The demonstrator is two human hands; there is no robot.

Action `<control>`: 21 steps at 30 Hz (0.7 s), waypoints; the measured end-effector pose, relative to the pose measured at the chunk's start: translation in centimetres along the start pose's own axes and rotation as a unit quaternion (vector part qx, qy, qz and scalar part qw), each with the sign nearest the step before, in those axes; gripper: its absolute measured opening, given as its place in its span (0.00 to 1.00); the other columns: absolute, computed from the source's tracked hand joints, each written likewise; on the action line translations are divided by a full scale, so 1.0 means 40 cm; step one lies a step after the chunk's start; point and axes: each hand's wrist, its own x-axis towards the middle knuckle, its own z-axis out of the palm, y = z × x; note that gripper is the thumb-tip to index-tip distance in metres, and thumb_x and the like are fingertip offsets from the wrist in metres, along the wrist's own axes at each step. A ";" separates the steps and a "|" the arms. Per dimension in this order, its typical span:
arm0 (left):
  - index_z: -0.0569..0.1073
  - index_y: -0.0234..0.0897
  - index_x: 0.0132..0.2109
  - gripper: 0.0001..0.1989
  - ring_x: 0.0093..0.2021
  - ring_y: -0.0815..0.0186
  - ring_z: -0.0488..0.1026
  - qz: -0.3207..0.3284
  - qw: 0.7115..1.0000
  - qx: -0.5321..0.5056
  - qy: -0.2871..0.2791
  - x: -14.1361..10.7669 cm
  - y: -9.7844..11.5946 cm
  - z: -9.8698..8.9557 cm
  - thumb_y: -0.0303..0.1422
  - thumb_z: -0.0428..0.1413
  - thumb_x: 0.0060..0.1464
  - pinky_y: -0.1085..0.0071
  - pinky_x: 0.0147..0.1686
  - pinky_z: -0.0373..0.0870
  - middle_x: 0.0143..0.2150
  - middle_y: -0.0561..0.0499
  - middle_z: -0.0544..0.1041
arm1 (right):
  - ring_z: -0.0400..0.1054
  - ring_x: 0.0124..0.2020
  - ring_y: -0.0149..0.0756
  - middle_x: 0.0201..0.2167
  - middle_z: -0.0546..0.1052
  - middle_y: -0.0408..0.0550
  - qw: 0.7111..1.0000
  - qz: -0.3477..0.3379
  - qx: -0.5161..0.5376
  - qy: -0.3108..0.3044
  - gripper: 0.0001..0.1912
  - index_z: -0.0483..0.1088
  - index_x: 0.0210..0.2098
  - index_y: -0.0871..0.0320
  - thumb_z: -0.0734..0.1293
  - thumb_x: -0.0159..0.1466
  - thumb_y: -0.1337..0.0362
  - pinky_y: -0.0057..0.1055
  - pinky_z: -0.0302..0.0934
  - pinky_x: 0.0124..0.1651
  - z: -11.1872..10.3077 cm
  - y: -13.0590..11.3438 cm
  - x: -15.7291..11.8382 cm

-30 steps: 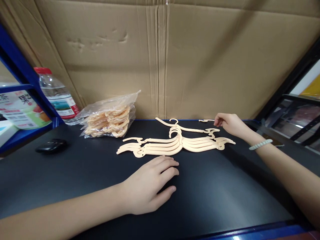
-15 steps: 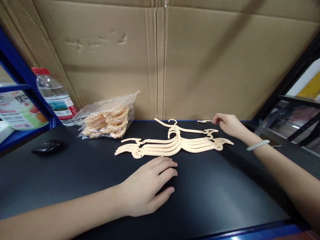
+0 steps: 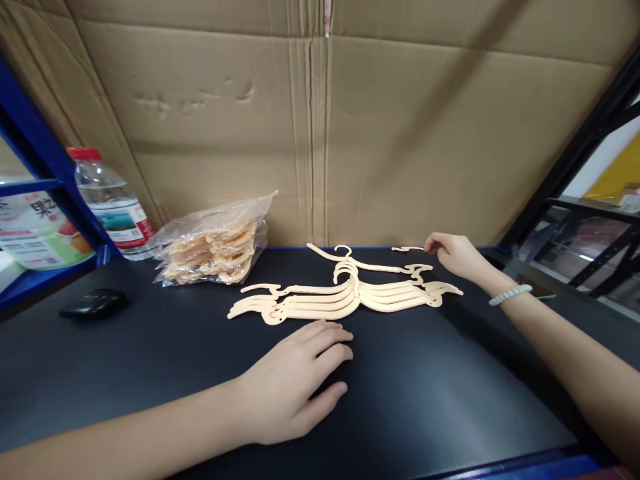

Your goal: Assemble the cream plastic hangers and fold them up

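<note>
My left hand (image 3: 297, 380) rests palm down on the dark table, fingers spread and holding nothing. Just beyond its fingertips lies a stack of cream plastic folding hangers (image 3: 320, 303), their hooks bunched at the middle. Behind the stack is another hanger (image 3: 375, 265), with its left arm angled up and away. My right hand (image 3: 453, 255) is at the table's far edge on the right, fingers curled closed at the end of a small cream hanger piece (image 3: 407, 249). The fingers cover that end of it.
A clear plastic bag (image 3: 213, 247) of cream hanger parts lies at the back left. Beside it stands a water bottle (image 3: 113, 207) with a red cap. A black mouse (image 3: 94, 304) is at the left. Cardboard (image 3: 425, 133) walls off the back; racks flank both sides.
The view has tilted slightly, so everything sits a little lower in the picture. Both hands keep nearly the same positions over the table.
</note>
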 end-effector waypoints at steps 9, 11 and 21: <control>0.69 0.37 0.52 0.14 0.58 0.54 0.66 -0.007 1.000 0.000 -0.014 -0.003 -0.001 0.002 0.29 0.51 0.58 0.55 0.58 0.65 0.57 0.41 0.70 | 0.74 0.40 0.37 0.37 0.80 0.50 0.998 0.006 0.063 -0.017 0.16 0.70 0.39 0.58 0.55 0.56 0.73 0.35 0.65 0.49 0.037 0.051 0.008; 0.69 0.36 0.52 0.14 0.58 0.54 0.65 -0.007 1.000 0.000 -0.017 -0.004 -0.001 0.003 0.29 0.51 0.58 0.56 0.58 0.65 0.57 0.41 0.70 | 0.74 0.44 0.38 0.41 0.79 0.52 0.997 0.013 0.072 -0.017 0.17 0.70 0.43 0.60 0.55 0.58 0.72 0.37 0.65 0.52 0.051 0.073 0.011; 0.69 0.37 0.51 0.14 0.57 0.55 0.66 -0.005 1.000 -0.009 -0.001 -0.005 -0.003 0.006 0.29 0.52 0.58 0.57 0.57 0.66 0.56 0.42 0.70 | 0.61 0.62 0.45 0.60 0.68 0.54 0.997 0.015 0.057 -0.053 0.24 0.65 0.58 0.58 0.57 0.63 0.65 0.43 0.55 0.64 0.127 0.167 0.025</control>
